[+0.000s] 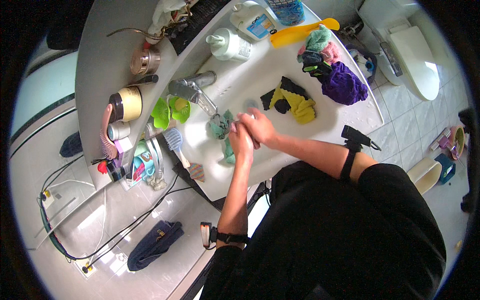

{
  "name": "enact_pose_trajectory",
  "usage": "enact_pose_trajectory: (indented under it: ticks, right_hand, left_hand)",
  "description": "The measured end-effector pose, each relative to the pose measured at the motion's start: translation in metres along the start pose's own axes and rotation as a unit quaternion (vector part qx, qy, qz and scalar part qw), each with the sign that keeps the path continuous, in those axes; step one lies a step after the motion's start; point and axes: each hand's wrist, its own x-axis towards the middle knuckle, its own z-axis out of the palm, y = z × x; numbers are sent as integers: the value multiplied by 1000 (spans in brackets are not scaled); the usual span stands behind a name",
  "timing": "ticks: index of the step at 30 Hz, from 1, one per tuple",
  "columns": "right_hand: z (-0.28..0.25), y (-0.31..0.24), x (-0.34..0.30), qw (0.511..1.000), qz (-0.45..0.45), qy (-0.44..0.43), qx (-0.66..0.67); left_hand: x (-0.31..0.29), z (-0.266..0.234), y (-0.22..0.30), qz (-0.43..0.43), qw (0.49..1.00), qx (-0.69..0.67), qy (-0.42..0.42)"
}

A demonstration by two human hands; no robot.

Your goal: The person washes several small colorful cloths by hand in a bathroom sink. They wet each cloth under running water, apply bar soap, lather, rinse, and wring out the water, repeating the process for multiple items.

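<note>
Presently holds the left hand [241,142] and the right hand [260,129] together over a white washbasin [345,118], just to the right of and below a chrome faucet [192,90]. Laps the right hand over the left, with the fingers bent inward, partly hidden and slightly blurred; cannot tell how far closed on either side. Shows a touch of pink between the palms, yet cannot tell whether anything is held there.

Just beside the left hand, under the faucet's mouth, has a crumpled grey-green cloth [220,126] in the basin; also shows green behind the left wrist, but cannot tell whether of the same piece.

Farther right, has a yellow-and-black crumpled fabric [295,102] in the basin, apart from both hands. Near the far right rim, shows a purple cloth [345,84] bunched beside a fluffy teal cloth [318,39] and a pink cloth [330,52].

Along the far edge, has a white pump bottle [229,45], a white jug [252,21] with a blue label and a flat yellow implement [302,33]. Left of the basin's hollow, shows a pale blue brush [173,140] near a green flower-shaped dish [161,114].
</note>
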Motion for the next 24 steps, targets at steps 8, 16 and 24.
enact_pose_trajectory:
  ticks: [8,16,24]
  right_hand:
    - [10,10,-1,991,-58,-12,-124]
    - [3,4,-16,998,-12,-46,-46]
    - [9,19,-5,1000,19,-15,-13]
  left_hand:
    - [17,-13,-20,272,912,307,22]
    - [8,-11,-29,118,984,133,20]
    - [-3,-5,-12,15,1000,2,14]
